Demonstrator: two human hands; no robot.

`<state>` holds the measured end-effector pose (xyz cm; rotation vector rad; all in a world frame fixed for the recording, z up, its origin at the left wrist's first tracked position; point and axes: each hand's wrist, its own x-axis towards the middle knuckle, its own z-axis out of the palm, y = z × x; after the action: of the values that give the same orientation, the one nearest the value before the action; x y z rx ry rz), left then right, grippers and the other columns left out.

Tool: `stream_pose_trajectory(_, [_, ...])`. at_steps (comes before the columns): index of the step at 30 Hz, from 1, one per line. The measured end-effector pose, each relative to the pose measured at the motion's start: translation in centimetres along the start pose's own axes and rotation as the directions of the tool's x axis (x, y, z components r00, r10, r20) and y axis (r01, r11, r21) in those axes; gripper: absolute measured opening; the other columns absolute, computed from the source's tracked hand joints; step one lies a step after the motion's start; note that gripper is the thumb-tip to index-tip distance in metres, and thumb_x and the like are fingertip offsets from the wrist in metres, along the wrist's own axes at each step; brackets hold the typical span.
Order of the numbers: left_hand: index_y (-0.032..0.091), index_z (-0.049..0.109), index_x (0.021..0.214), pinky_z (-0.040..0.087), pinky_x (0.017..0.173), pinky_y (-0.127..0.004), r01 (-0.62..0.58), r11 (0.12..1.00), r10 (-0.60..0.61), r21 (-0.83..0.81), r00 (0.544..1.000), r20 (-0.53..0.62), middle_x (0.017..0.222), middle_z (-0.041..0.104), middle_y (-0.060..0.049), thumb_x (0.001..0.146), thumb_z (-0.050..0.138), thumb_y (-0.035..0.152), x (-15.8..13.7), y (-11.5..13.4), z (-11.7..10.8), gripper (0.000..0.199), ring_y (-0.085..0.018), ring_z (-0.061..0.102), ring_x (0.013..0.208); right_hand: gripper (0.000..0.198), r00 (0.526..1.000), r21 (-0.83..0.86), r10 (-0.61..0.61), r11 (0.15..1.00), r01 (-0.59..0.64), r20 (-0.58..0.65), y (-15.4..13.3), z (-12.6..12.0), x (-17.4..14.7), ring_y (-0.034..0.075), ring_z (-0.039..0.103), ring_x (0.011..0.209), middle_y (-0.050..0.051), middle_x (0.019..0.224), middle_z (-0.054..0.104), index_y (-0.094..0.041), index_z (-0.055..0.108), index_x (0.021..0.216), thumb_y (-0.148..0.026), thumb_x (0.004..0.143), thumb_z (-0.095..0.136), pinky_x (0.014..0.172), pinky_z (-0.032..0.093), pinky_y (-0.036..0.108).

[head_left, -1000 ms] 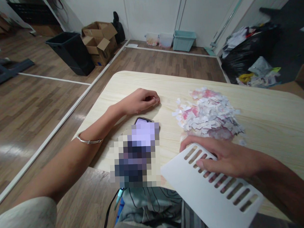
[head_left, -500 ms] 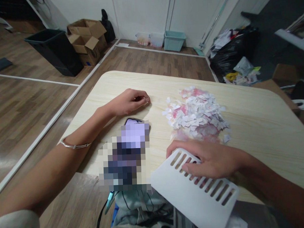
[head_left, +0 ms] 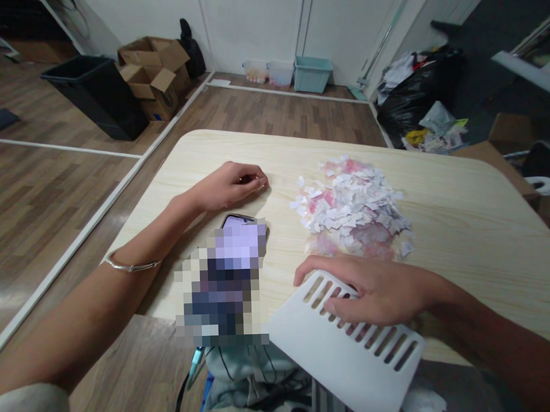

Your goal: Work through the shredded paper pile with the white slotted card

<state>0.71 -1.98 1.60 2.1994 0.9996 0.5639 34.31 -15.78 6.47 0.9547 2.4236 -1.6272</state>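
My left hand rests on the light wooden table, fingers curled in and thumb tip against them. Nothing shows in it. Below it lies a phone with a lit screen, its lower part blurred by pixels. My right hand grips a white slotted plastic scraper by its slotted edge, thumb on top and the other fingers underneath. The scraper is tilted over the table's near edge. Just beyond the right hand is a heap of small white paper scraps with pink translucent pieces among them.
On the floor stand a black bin, cardboard boxes and a teal tub. A black bag sits at the right. A cable hangs by my lap, and more paper bits lie below the scraper.
The whole view has shifted slightly to the left. Both hands, the scraper, the phone and the paper heap keep their places relative to one another.
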Motion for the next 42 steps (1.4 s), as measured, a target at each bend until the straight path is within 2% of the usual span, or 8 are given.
stream_pose_trajectory(6, [0.016, 0.091, 0.111, 0.052, 0.079, -0.036, 0.003, 1.0, -0.003, 0.009, 1.0, -0.002, 0.092, 0.084, -0.008, 0.116, 0.07, 0.045, 0.0, -0.1, 0.1, 0.037, -0.021, 0.067, 0.081, 0.043, 0.998, 0.199, 0.015, 0.98, -0.001, -0.066, -0.3, -1.3, -2.1, 0.021, 0.079, 0.09, 0.003, 0.106, 0.082, -0.021, 0.077, 0.146, -0.042, 0.109, 0.084, 0.079, 0.064, 0.03])
stream_pose_trajectory(11, [0.017, 0.091, 0.111, 0.056, 0.083, -0.036, -0.018, 0.999, 0.017, -0.033, 1.0, -0.018, 0.096, 0.088, -0.009, 0.116, 0.07, 0.05, 0.0, -0.7, 0.2, 0.039, -0.023, 0.074, 0.086, 0.055, 0.942, 0.438, 0.31, 0.87, -0.225, -0.131, 0.3, -4.4, -6.9, 0.023, 0.078, 0.075, 0.002, 0.099, 0.081, -0.033, 0.083, 0.152, -0.064, 0.108, 0.095, 0.062, 0.063, 0.03])
stream_pose_trajectory(14, [0.018, 0.091, 0.11, 0.057, 0.085, -0.036, -0.023, 0.998, 0.022, -0.055, 1.0, -0.018, 0.098, 0.089, -0.009, 0.115, 0.071, 0.05, 0.1, -0.9, 0.1, 0.038, -0.023, 0.075, 0.087, 0.058, 0.885, 0.333, 0.389, 0.895, -0.297, -0.257, 0.9, -6.1, -8.7, 0.029, 0.084, 0.086, 0.009, 0.108, 0.089, -0.032, 0.088, 0.135, -0.075, 0.098, 0.101, 0.071, 0.071, 0.035])
stream_pose_trajectory(17, [0.018, 0.091, 0.109, 0.056, 0.083, -0.035, -0.019, 0.997, 0.018, -0.075, 1.0, -0.014, 0.099, 0.089, -0.01, 0.113, 0.074, 0.047, 0.1, -0.8, 0.1, 0.034, -0.022, 0.075, 0.087, 0.066, 0.846, 0.336, 0.453, 0.872, -0.356, -0.282, 1.3, -7.1, -9.3, 0.028, 0.081, 0.077, 0.008, 0.103, 0.087, -0.033, 0.086, 0.133, -0.081, 0.09, 0.102, 0.064, 0.066, 0.035])
stream_pose_trajectory(25, [0.018, 0.089, 0.105, 0.047, 0.07, -0.032, 0.019, 0.989, -0.023, -0.147, 0.999, -0.023, 0.087, 0.08, -0.006, 0.111, 0.078, 0.044, 0.1, -0.5, 0.1, 0.028, -0.019, 0.063, 0.075, 0.059, 0.817, 0.321, 0.46, 0.877, -0.357, -0.348, 2.2, -7.9, -9.4, 0.024, 0.074, 0.066, 0.003, 0.093, 0.083, -0.033, 0.083, 0.131, -0.071, 0.089, 0.099, 0.057, 0.055, 0.034])
stream_pose_trajectory(31, [0.02, 0.084, 0.102, 0.042, 0.066, -0.032, 0.03, 0.977, -0.035, -0.21, 0.999, -0.018, 0.076, 0.066, 0.001, 0.11, 0.078, 0.045, 0.0, -0.4, 0.2, 0.027, -0.017, 0.055, 0.068, 0.063, 0.8, 0.233, 0.47, 0.882, -0.41, -0.374, 2.5, -8.0, -8.7, 0.027, 0.076, 0.073, 0.007, 0.101, 0.087, -0.029, 0.082, 0.126, -0.075, 0.084, 0.095, 0.061, 0.055, 0.037])
stream_pose_trajectory(34, [0.023, 0.076, 0.093, 0.042, 0.067, -0.031, -0.005, 0.979, 0.0, -0.204, 1.0, -0.023, 0.076, 0.064, 0.001, 0.107, 0.079, 0.045, 0.0, -0.3, 0.1, 0.026, -0.017, 0.054, 0.07, 0.071, 0.772, 0.232, 0.488, 0.873, -0.43, -0.407, 2.1, -7.7, -8.4, 0.028, 0.075, 0.075, 0.006, 0.101, 0.085, -0.028, 0.08, 0.128, -0.081, 0.082, 0.094, 0.065, 0.058, 0.039])
stream_pose_trajectory(42, [0.026, 0.064, 0.083, 0.038, 0.063, -0.03, -0.058, 0.981, 0.058, -0.186, 0.998, -0.003, 0.072, 0.059, 0.003, 0.101, 0.081, 0.042, -0.2, -0.2, 0.1, 0.029, -0.016, 0.048, 0.067, 0.08, 0.777, 0.146, 0.505, 0.86, -0.488, -0.376, 2.5, -8.4, -8.7, 0.036, 0.082, 0.091, 0.009, 0.112, 0.089, -0.03, 0.083, 0.131, -0.092, 0.081, 0.091, 0.08, 0.069, 0.045])
